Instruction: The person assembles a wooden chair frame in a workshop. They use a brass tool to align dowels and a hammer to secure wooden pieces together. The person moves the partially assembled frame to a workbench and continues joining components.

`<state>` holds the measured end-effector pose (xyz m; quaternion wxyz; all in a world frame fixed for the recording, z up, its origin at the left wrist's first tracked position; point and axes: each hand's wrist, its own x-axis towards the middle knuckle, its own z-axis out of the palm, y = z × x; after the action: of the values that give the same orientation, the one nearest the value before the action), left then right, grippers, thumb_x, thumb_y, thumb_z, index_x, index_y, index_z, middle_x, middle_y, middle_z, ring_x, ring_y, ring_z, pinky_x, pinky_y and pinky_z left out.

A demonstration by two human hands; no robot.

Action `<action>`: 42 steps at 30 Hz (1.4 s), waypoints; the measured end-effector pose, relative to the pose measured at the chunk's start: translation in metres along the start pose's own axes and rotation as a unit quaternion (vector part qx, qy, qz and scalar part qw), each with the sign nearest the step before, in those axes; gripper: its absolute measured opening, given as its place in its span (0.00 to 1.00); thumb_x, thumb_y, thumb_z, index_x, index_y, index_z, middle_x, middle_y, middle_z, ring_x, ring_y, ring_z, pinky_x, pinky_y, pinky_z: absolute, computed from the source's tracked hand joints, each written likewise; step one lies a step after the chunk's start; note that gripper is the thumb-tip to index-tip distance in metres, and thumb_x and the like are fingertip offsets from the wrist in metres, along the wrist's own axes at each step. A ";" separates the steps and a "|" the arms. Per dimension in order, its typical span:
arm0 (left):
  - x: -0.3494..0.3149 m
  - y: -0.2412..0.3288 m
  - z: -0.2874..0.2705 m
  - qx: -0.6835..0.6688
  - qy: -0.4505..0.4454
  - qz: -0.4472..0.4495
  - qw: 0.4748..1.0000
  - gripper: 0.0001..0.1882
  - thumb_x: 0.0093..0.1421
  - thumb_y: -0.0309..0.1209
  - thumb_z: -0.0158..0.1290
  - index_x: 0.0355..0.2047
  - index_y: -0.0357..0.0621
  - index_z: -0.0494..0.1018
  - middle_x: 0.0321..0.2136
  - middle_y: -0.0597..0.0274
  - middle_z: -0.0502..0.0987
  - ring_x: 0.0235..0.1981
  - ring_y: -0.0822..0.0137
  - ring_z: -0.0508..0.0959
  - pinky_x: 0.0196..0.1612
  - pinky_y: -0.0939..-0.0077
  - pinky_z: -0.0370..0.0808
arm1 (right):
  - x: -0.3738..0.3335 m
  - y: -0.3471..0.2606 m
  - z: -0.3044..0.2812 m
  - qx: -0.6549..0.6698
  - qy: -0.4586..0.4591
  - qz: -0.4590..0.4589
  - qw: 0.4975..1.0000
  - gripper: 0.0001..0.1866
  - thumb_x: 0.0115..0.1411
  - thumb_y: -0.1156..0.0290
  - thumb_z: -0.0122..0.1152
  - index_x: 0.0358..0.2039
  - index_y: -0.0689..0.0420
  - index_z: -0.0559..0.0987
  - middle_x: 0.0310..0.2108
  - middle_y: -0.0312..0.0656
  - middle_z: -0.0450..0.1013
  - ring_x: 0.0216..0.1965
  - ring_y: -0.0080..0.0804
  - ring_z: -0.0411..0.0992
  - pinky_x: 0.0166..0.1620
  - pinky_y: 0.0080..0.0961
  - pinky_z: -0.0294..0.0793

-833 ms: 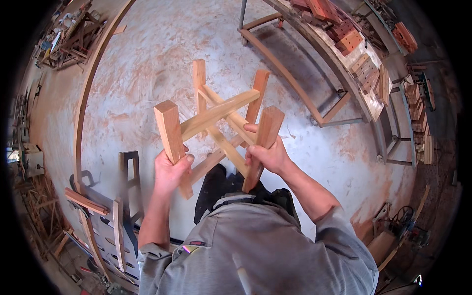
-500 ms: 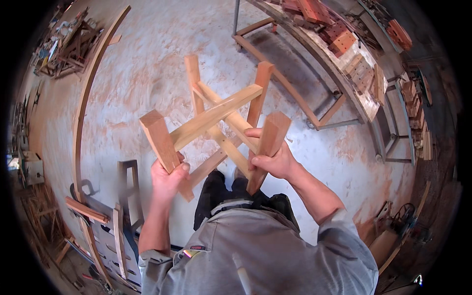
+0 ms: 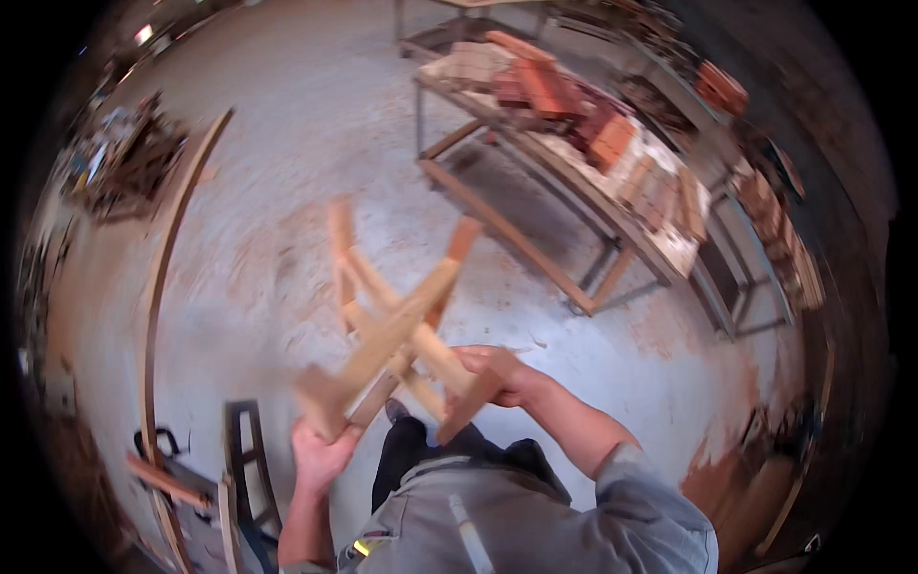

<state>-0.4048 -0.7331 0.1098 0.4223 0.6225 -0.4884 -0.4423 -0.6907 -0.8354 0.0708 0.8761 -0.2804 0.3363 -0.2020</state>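
Note:
Between my hands hangs a wooden stool frame (image 3: 402, 325), its legs joined by crossing light-coloured rails. It is held off the floor, tilted, and somewhat smeared by motion. My left hand (image 3: 321, 453) is closed round the near left leg (image 3: 323, 402), low in the picture. My right hand (image 3: 497, 373) grips at the near right leg (image 3: 469, 407), with its fingers partly hidden behind the wood. The two far legs point away from me, over the floor.
At the upper right a trolley table (image 3: 535, 143) bears stacks of reddish and pale wood blocks. A long board (image 3: 163, 277) runs along the left. Near my left arm stands a dark upright frame (image 3: 251, 459). Scrap wood (image 3: 129, 158) lies in a heap at the upper left.
The stool frame has come lower and nearer my body, turning and tilting, with both hands still on it. My view has shifted, so more of the trolley table shows.

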 end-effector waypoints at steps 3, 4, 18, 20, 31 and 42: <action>0.000 -0.006 0.001 0.169 -0.020 0.134 0.976 0.19 0.43 0.33 0.65 0.36 0.39 0.76 0.29 0.56 0.80 0.32 0.61 0.82 0.37 0.68 0.78 | 0.005 0.008 -0.004 -0.007 -0.077 -0.049 0.996 0.24 0.63 0.67 0.44 0.57 0.68 0.64 0.32 0.51 0.74 0.31 0.44 0.75 0.40 0.37 0.77; -0.004 -0.014 -0.003 0.108 -0.057 0.060 0.991 0.21 0.42 0.36 0.65 0.37 0.42 0.77 0.30 0.54 0.80 0.33 0.56 0.81 0.37 0.68 0.78 | 0.007 0.007 0.005 0.000 -0.067 -0.051 0.996 0.24 0.61 0.69 0.45 0.56 0.69 0.64 0.30 0.50 0.73 0.27 0.44 0.75 0.34 0.34 0.78; 0.032 -0.044 -0.081 -0.013 0.044 0.067 0.997 0.16 0.44 0.32 0.62 0.35 0.43 0.74 0.27 0.55 0.78 0.30 0.53 0.79 0.32 0.65 0.75 | 0.116 -0.063 0.071 -0.121 -0.050 0.087 0.988 0.14 0.66 0.63 0.47 0.44 0.60 0.64 0.17 0.38 0.62 0.10 0.30 0.64 0.15 0.31 0.70; 0.042 -0.044 -0.095 -0.008 0.067 0.083 0.994 0.16 0.44 0.32 0.62 0.35 0.43 0.74 0.26 0.54 0.78 0.29 0.53 0.79 0.32 0.65 0.75 | 0.139 -0.075 0.089 -0.140 -0.064 0.095 0.983 0.16 0.66 0.62 0.48 0.45 0.61 0.63 0.17 0.38 0.62 0.10 0.31 0.65 0.15 0.31 0.71; 0.139 -0.033 -0.143 0.082 0.101 0.068 0.989 0.21 0.40 0.32 0.65 0.37 0.40 0.76 0.29 0.52 0.79 0.30 0.55 0.81 0.36 0.67 0.78 | 0.251 -0.159 0.094 -0.129 -0.121 0.184 0.967 0.11 0.63 0.66 0.54 0.29 0.59 0.69 0.18 0.39 0.66 0.15 0.29 0.67 0.19 0.27 0.67; 0.396 0.002 -0.106 0.147 0.069 0.078 0.984 0.20 0.45 0.36 0.63 0.38 0.42 0.77 0.28 0.53 0.79 0.29 0.56 0.80 0.34 0.67 0.77 | 0.380 -0.299 -0.034 -0.029 -0.137 0.122 0.983 0.13 0.65 0.63 0.50 0.28 0.58 0.68 0.18 0.39 0.66 0.15 0.29 0.67 0.19 0.26 0.68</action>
<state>-0.2508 -1.1122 0.0835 0.3922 0.6669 -0.5645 -0.2876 -0.5010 -1.2812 0.0562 0.9235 -0.2871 0.2506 -0.0433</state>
